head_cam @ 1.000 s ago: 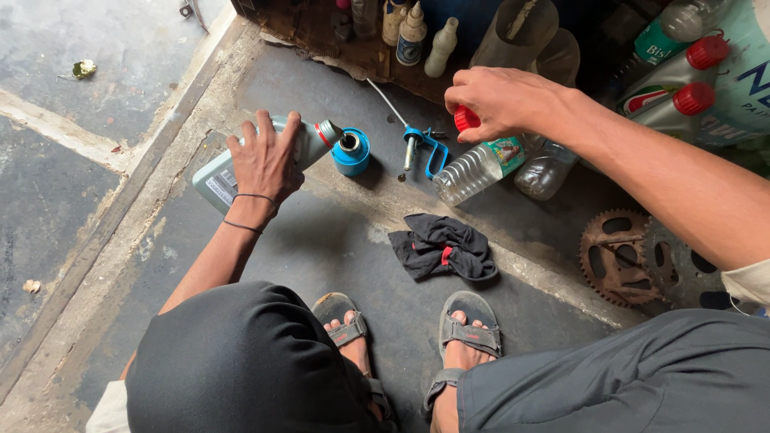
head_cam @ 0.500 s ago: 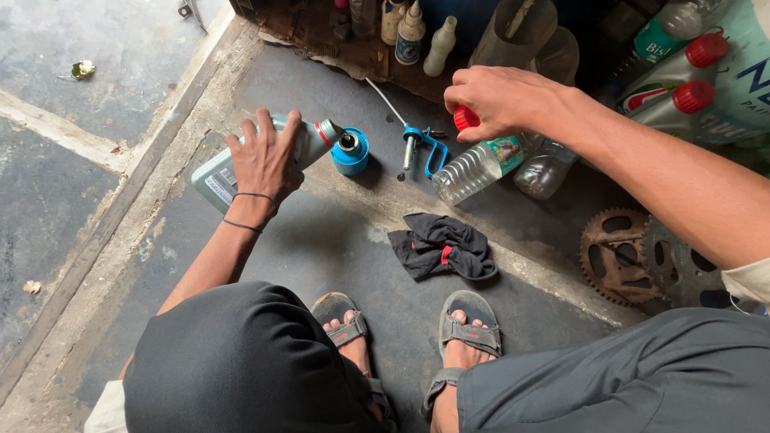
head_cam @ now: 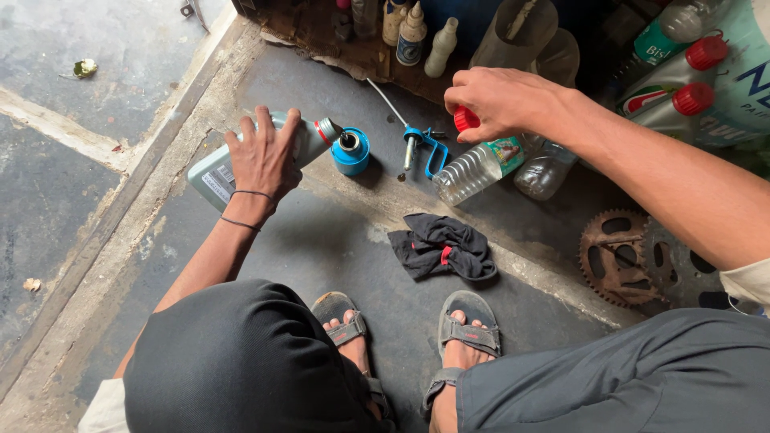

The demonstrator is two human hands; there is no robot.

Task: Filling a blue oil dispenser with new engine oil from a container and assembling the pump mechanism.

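Pouring step: left hand wraps grey oil bottle, tilted, spout over blue cup on floor. Right hand pinches red cap above clear bottle. Next probably needs steady tilt.

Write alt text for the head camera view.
A crouching person's left hand tips a grey oil bottle over a small blue can on the concrete floor; the right hand holds a red cap.

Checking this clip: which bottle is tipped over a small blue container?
The grey jug under the left hand, tipped toward the blue container; the other bottles aren't.
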